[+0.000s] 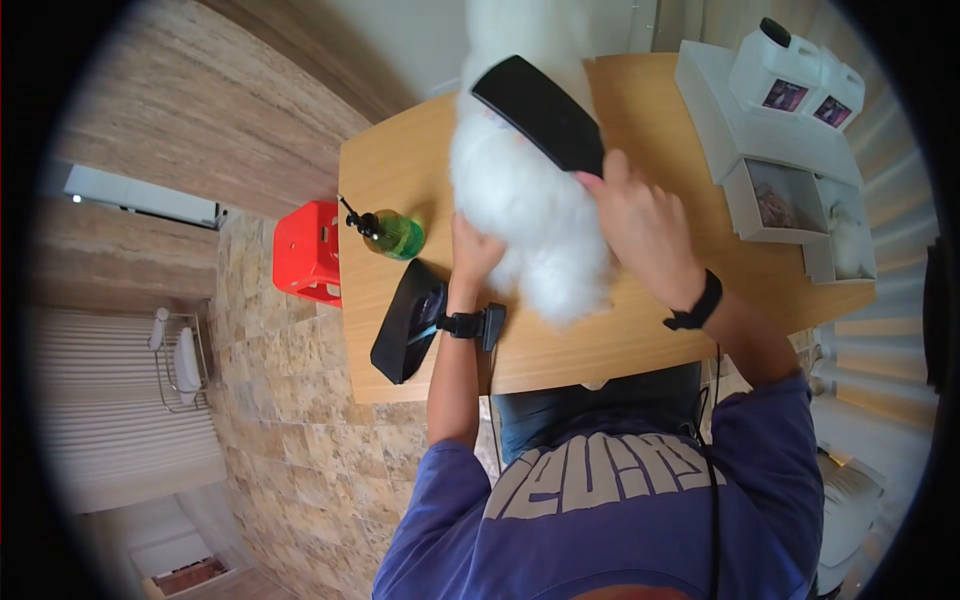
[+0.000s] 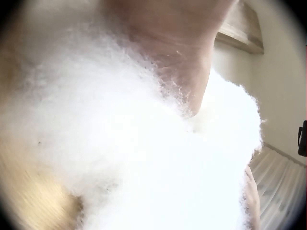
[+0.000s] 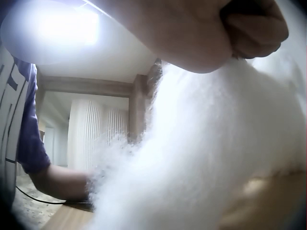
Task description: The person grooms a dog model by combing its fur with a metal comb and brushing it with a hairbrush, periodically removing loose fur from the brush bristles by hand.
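A large mass of white fluffy fur (image 1: 525, 200), its head or face not clearly visible, lies across the wooden table (image 1: 640, 130). My right hand (image 1: 645, 225) grips the pinkish handle of a wide black brush (image 1: 540, 115), whose flat back faces up over the fur. On the near left side of the fur rests my left hand (image 1: 476, 250), its fingers partly sunk in or behind it. In the left wrist view the hand (image 2: 177, 43) touches the fur (image 2: 144, 148). Curled fingers of the right hand (image 3: 201, 33) show above the fur (image 3: 192, 143) in the right wrist view.
Left of the fur stand a green spray bottle (image 1: 400, 236) and an open black pouch (image 1: 402, 335). White jugs (image 1: 780, 75) and a pale box with compartments (image 1: 740, 200) occupy the right side. A red stool (image 1: 300, 250) is beyond the table's left edge.
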Motion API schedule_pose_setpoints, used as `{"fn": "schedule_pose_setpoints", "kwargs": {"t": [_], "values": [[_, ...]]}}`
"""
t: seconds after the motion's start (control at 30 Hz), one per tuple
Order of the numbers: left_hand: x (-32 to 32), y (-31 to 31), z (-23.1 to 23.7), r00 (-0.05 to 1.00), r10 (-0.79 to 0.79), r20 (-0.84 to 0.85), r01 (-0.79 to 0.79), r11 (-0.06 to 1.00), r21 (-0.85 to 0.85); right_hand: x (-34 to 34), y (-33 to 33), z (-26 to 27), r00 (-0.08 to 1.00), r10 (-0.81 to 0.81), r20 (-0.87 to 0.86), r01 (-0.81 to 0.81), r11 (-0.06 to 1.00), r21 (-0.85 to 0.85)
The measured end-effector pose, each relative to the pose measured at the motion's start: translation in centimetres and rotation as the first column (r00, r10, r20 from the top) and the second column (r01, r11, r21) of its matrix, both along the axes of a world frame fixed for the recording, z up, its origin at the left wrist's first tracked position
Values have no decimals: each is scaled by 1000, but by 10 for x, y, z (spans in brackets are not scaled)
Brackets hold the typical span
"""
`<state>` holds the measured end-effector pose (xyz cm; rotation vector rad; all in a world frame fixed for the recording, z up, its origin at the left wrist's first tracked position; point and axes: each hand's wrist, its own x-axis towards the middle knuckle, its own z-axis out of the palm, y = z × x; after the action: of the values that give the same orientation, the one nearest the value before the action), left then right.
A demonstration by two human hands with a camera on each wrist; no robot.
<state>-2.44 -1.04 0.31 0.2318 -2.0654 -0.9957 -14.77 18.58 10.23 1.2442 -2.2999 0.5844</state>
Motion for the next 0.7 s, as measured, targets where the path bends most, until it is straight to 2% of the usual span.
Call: {"fn": "schedule_pose_setpoints", "kwargs": {"t": [0.13, 0.2, 0.33, 0.37, 0.43, 0.5, 0.57, 0.6, 0.63, 0.7], "values": [[-2, 0, -7, 997, -76, 7, 76, 997, -24, 13, 38, -9, 997, -69, -43, 73, 993, 96], [-4, -1, -4, 983, -116, 140, 125, 991, -55, 19, 52, -14, 994, -108, -10, 108, 986, 128], [-7, 3, -1, 983, -104, 153, 107, 994, -11, 42, 68, -23, 985, -154, 72, 140, 975, 175], [-8, 4, -1, 991, -79, 112, 79, 997, 6, 49, 70, -26, 985, -155, 70, 141, 975, 172], [-8, 5, -1, 996, -55, 70, 54, 998, 19, 65, 77, -36, 967, -126, 222, 79, 974, 210], [-11, 2, -2, 996, -33, 79, 28, 997, 69, 78, 86, -56, 966, -100, 237, 49, 976, 211], [-13, 2, -1, 995, -24, 96, 17, 997, 76, 88, 96, -71, 956, -26, 292, -54, 963, 265], [-13, 1, -2, 994, -11, 112, 2, 996, 86, 89, 102, -74, 922, 25, 386, -152, 941, 303], [-11, 1, -2, 993, -13, 115, 4, 997, 77, 89, 107, -75, 921, 26, 388, -151, 944, 294], [-9, 0, -3, 986, 8, 165, -11, 1000, 18, 87, 114, -71, 855, -43, 517, -116, 956, 271]]}}
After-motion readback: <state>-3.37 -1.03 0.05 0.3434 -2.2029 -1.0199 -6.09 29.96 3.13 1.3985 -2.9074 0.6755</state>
